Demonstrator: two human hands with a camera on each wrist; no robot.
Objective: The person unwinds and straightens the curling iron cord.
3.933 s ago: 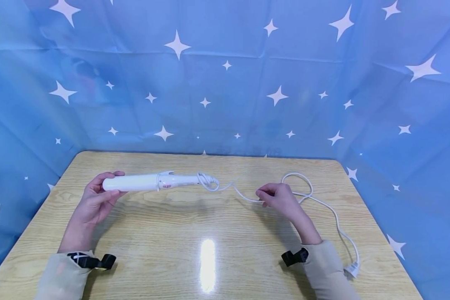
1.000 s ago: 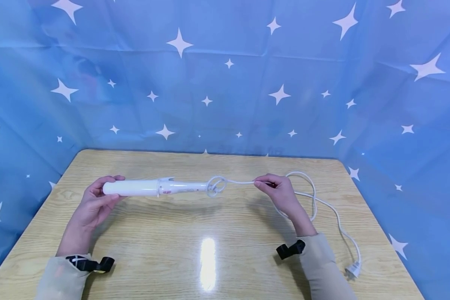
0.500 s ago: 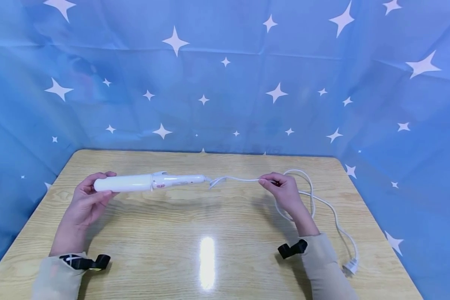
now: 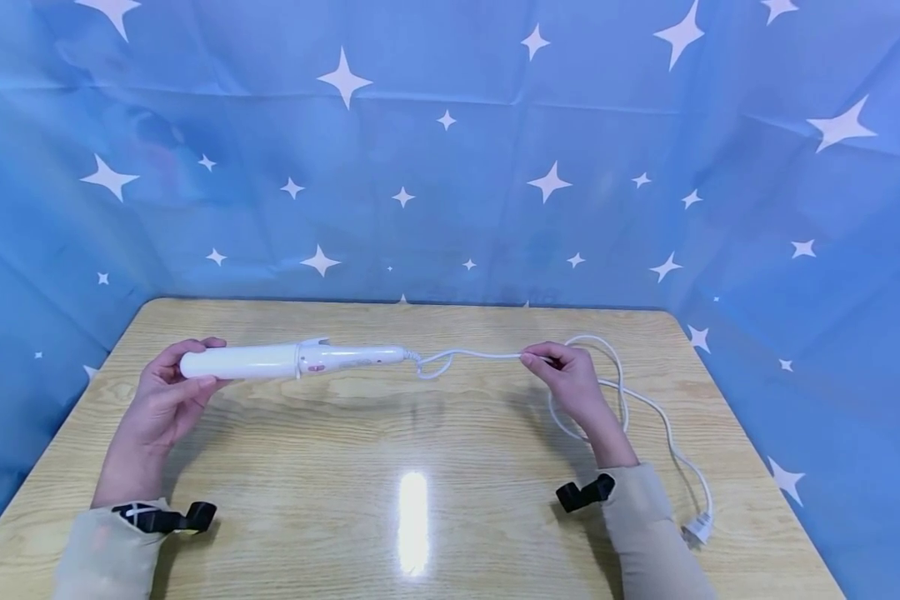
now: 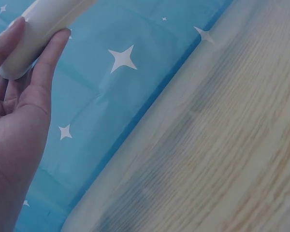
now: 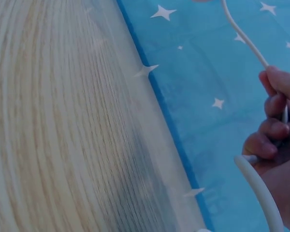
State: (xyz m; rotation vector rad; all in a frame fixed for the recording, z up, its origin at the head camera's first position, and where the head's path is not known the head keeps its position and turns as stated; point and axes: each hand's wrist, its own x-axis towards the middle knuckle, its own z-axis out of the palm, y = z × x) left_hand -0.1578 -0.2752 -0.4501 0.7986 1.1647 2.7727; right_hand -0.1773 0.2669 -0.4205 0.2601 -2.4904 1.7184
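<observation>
A white curling iron [image 4: 247,362] is held level above the table, its barrel end to the left and its handle with small pink marks to the right. My left hand [image 4: 168,392] grips the barrel end between thumb and fingers; the left wrist view shows the thumb and fingers round the white barrel [image 5: 43,34]. From the handle runs a white power cord [image 4: 480,355], with a small loop close to the handle. My right hand [image 4: 570,379] pinches this cord, and in the right wrist view its fingers curl round the cord [image 6: 246,41].
Behind the right hand more cord lies in a loose loop on the wooden table [image 4: 307,500]. It ends in a white plug [image 4: 697,528] at the right. A blue curtain with white stars [image 4: 450,167] stands along the table's back and sides.
The right hand has taken the cord higher and drawn it straighter, and the loop by the handle has shrunk. Lately both hands and the curling iron have shifted slightly in view, the iron leftward.
</observation>
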